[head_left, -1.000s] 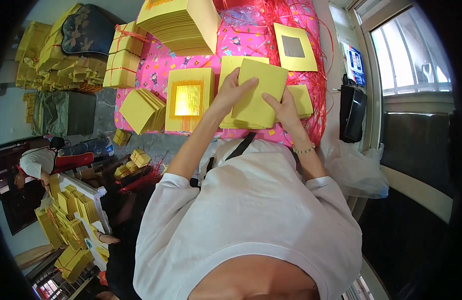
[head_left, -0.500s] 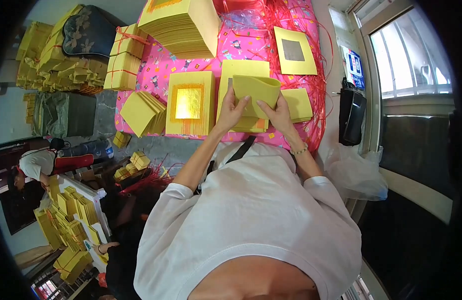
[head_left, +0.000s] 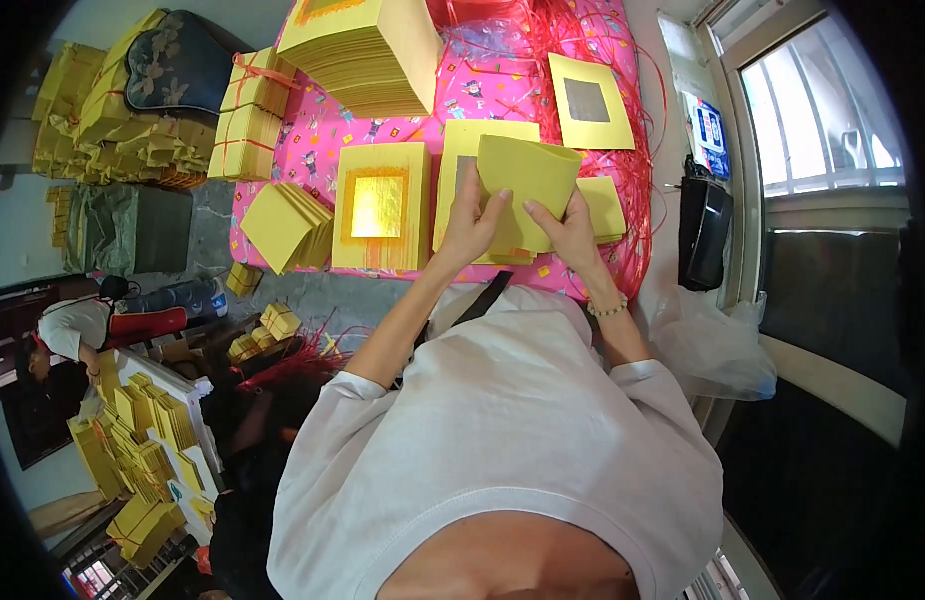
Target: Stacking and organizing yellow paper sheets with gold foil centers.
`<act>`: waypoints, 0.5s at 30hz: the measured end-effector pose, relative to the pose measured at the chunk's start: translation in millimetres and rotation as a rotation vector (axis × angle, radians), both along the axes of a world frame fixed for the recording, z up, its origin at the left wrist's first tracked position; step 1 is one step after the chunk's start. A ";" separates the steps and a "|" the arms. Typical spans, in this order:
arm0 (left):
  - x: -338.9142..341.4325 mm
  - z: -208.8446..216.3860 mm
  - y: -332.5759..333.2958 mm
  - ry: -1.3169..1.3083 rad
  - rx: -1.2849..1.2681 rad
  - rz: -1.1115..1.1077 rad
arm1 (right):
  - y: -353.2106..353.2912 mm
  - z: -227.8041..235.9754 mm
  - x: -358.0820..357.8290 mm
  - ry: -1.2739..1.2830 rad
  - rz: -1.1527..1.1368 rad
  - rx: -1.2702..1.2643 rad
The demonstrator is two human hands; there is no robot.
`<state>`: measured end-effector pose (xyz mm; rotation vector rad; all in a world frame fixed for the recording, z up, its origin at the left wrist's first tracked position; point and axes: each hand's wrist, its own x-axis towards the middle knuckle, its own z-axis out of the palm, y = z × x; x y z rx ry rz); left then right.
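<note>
Both hands are partly closed on one thing, a bent wad of yellow paper (head_left: pixel 532 180) held up between them above the bed: the left hand (head_left: pixel 474 222) grips its left edge with the thumb pressed on the front, and the right hand (head_left: pixel 564 228) pinches the right edge the same way, most of the fingers hidden behind. The top of the wad curves over between the two grips, and I cannot tell how many sheets are in it, nor whether its lower edge touches the pile below. Just beyond the hands lies a yellow sheet with a grey patch (head_left: pixel 492 132), partly covered by the wad; right beside the right hand is a low pile of yellow paper (head_left: pixel 606 205), and farther off past it lies a sheet with a grey square (head_left: pixel 592 135). To the left of the left hand sits a stack with a gold square (head_left: pixel 379 205), and left of that a leaning stack (head_left: pixel 280 228). As I judge it, too tight a bend could leave a crease, and if one thumb eased off before the other, the sheets could spring flat, slide out of line or fan apart. A low sweep to the right might knock the low pile askew or catch the loose red string (head_left: pixel 634 190) beyond it, while a leftward bump could shift the gold-square stack
</note>
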<state>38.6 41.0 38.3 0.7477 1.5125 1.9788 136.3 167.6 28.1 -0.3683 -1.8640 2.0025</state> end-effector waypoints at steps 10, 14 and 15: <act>-10.4 6.9 -1.7 -0.032 0.016 -0.061 | 6.5 6.5 -0.9 0.001 0.047 -0.068; -5.6 18.5 2.3 -0.089 0.033 -0.044 | 8.9 5.4 -1.4 -0.043 0.036 -0.081; -6.2 19.9 2.4 -0.108 0.012 -0.039 | 8.9 6.4 -2.4 -0.044 0.037 -0.083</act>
